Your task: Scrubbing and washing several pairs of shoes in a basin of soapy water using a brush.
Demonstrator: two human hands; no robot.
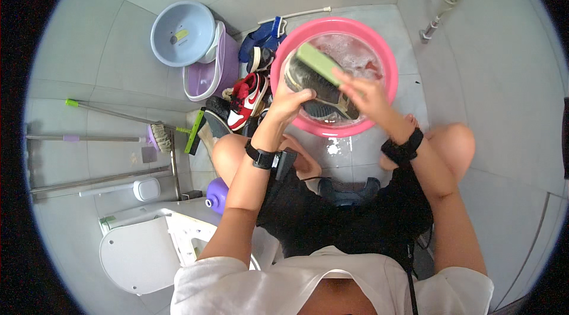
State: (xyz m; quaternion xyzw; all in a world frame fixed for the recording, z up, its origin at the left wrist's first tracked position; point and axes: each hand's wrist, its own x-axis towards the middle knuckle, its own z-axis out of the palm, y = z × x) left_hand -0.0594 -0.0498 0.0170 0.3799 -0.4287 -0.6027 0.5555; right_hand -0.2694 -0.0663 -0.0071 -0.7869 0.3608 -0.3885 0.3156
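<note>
Over the pink basin [388, 54] of soapy water, my left hand [288, 103] is closed around a dark shoe [305, 78] with a pale sole edge. My right hand [363, 94] grips one end of a light green scrubbing brush [319, 61], which lies across the top of the shoe. The brush hides part of the shoe, and its bristles do not show. Beneath the right hand another dark shoe-like piece [323, 110] appears; whether it belongs to the same shoe I cannot tell. Foam and something reddish float in the water.
Left of the basin lie a red and white sneaker [244, 100], other shoes and blue slippers [259, 39]. Behind them a blue basin [182, 33] rests on a purple bucket [204, 80]. A green-edged floor squeegee [194, 132], a purple bottle [218, 195] and a toilet [139, 255] stand further left.
</note>
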